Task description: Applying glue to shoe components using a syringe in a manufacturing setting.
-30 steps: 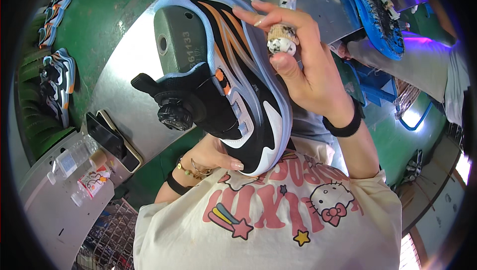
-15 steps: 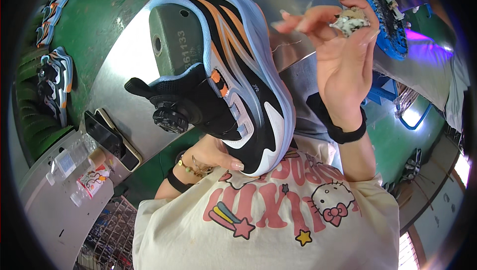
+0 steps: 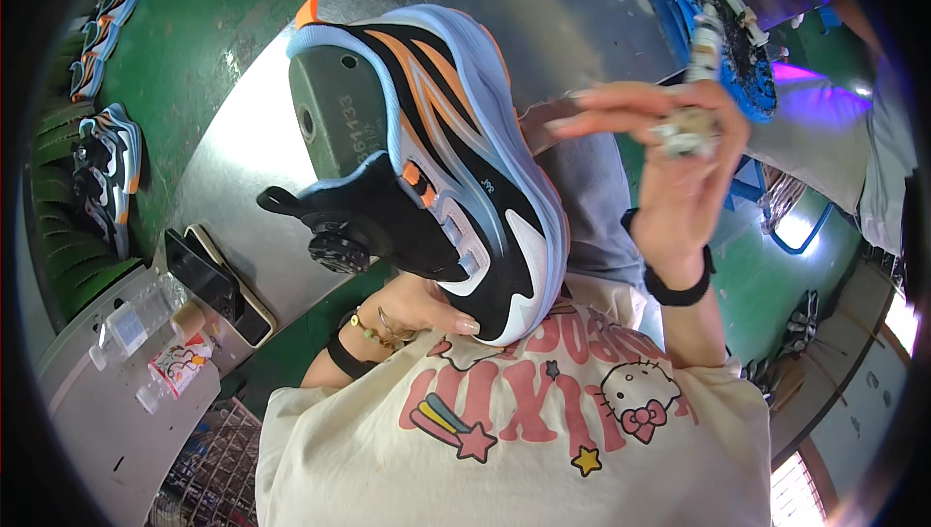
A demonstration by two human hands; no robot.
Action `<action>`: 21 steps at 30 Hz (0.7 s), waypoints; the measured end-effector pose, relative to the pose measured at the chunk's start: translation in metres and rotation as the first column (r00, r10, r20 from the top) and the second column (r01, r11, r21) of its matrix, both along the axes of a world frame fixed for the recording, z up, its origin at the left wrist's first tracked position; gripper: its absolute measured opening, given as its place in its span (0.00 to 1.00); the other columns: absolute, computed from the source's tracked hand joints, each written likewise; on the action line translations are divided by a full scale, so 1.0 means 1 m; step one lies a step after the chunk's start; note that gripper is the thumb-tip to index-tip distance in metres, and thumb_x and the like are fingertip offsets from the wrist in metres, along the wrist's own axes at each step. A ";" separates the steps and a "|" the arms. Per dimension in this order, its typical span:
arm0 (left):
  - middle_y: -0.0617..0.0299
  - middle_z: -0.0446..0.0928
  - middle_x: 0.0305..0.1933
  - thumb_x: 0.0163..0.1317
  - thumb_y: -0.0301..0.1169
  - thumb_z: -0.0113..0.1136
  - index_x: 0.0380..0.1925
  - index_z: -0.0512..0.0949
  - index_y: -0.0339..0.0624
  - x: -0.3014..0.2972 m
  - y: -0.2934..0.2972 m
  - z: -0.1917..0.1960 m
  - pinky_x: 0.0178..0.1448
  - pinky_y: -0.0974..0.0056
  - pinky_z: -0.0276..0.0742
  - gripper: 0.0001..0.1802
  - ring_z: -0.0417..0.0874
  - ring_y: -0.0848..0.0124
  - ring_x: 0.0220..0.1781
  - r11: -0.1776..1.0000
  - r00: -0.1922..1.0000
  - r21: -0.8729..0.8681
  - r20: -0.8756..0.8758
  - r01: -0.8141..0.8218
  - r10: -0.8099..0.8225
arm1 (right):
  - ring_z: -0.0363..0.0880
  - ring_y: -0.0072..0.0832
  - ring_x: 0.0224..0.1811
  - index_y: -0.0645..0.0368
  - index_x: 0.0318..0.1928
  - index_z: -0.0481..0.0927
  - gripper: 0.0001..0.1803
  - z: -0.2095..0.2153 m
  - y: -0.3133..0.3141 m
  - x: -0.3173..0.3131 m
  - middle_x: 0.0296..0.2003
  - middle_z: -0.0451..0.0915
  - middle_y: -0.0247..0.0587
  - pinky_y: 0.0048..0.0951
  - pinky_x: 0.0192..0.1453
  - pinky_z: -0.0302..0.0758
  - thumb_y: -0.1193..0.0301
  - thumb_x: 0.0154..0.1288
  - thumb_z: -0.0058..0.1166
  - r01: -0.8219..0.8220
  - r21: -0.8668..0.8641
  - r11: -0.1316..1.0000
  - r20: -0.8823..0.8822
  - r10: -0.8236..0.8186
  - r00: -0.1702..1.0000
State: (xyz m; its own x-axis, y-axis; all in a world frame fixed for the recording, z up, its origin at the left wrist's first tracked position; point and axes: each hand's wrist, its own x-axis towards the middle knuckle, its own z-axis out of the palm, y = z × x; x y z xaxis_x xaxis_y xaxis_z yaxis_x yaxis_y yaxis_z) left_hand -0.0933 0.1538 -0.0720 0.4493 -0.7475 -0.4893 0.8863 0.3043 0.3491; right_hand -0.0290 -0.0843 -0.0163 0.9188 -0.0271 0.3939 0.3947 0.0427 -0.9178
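My left hand (image 3: pixel 424 308) grips the toe of a running shoe (image 3: pixel 475 129), thumb on top, most fingers hidden beneath. The black, white, light-blue and orange shoe has a dark-green last (image 3: pixel 335 105) inside; its black tongue, with a round dial (image 3: pixel 339 249), is pulled outward. To the right of the shoe, my right hand (image 3: pixel 679 178) is raised and blurred. Its bent fingers hold a small whitish-brown lump (image 3: pixel 690 131), with other fingers stretched toward the shoe. A pale, stained stick (image 3: pixel 707 45) rises from behind this hand; whether it is held I cannot tell.
A metal table (image 3: pixel 233 168) lies under the shoe. Beyond my right hand is a dirty blue tray (image 3: pixel 754 91). Two phones (image 3: pixel 221 280) and plastic bottles (image 3: pixel 179 362) are at left, near a green ribbed conveyor (image 3: pixel 63 197) carrying more shoes (image 3: pixel 112 173).
My right hand has moved slightly down and turned, its lump moving with it. The pale stick has shifted down and right. The shoe sits a little lower and further left, still in my left hand.
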 end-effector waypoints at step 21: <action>0.59 0.75 0.49 0.43 0.17 0.69 0.52 0.71 0.37 0.017 -0.002 0.018 0.56 0.65 0.73 0.32 0.76 0.69 0.50 0.958 0.966 0.151 0.050 0.245 -0.255 | 0.59 0.15 0.12 0.62 0.28 0.68 0.44 0.034 0.003 -0.005 0.20 0.67 0.34 0.17 0.15 0.55 0.28 0.53 0.26 -0.179 0.304 0.936 -0.389 0.294 0.873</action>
